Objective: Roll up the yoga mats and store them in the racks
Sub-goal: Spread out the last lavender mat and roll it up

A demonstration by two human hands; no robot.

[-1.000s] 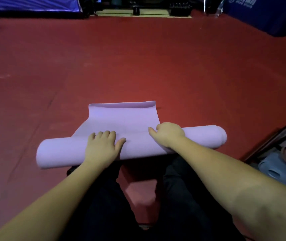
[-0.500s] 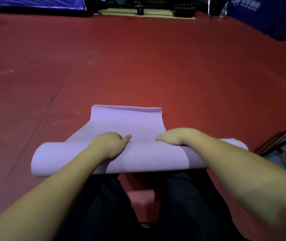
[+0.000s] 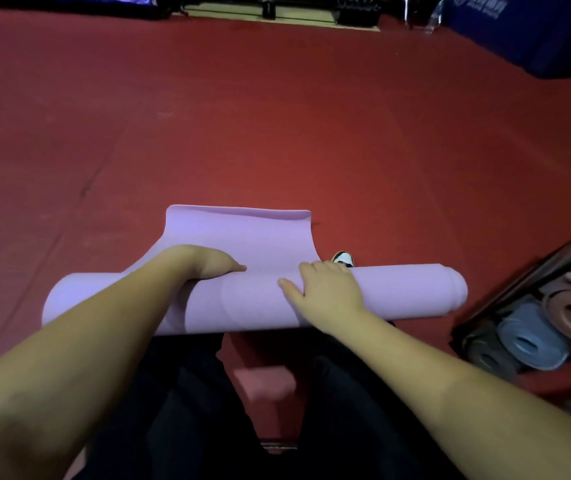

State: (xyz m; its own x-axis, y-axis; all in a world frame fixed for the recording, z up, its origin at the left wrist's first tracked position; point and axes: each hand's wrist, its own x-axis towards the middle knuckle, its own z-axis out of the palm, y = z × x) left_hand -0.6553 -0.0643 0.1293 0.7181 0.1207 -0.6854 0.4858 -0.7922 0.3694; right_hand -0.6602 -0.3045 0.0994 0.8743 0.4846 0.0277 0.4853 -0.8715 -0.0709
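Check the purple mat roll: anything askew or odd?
Slightly. The purple mat has telescoped: at its right end an inner layer pokes out as a narrower step. The unrolled flap's far edge curls up off the red floor. No damage visible.

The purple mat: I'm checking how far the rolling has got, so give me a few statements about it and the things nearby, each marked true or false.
1. The purple mat is rolled up completely. False: a short flat end lies unrolled on the red floor.
2. Both hands rest on the roll. True: left hand, right hand.
3. The rack is empty. False: rolled mats lie in it, including a blue mat.
4. The rack is to the person's right. True.
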